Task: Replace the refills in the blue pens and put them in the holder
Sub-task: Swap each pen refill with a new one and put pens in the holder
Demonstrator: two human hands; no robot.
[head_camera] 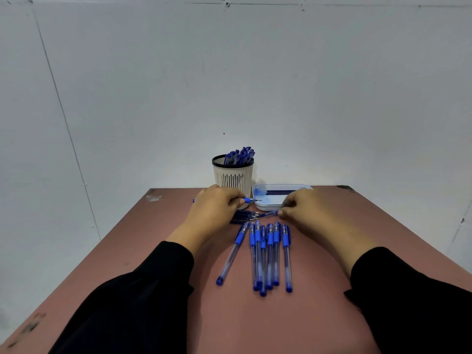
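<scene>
So the left hand (213,209) is gripping a blue pen (247,200) sideways, fingers curled round the barrel, with the grip end and the thin tip poking out to the right toward the tray (265,206). The other end of that pen peeks out just past the left side of the hand. The right hand (305,209) is pinching a small blue piece (269,213) at its fingertips, low over the table (178,315) just in front of the tray; can't tell if it's a refill or a pen part, too blurry.

Between the hands, right under the left fingers, there's a little pile of dark refills (242,217) lying flat, tips pointing right. Closer to the person is a row of pens (267,254), seven I think, lying lengthwise with caps toward the far end, the leftmost one angled away from the rest.

The holder (233,175) stands upright at the far edge, behind the left hand, with a bunch of blue pens already sticking out of it. The white tray sits just right of it and has something dark and long in it. Black sleeves (143,290) on both arms.
</scene>
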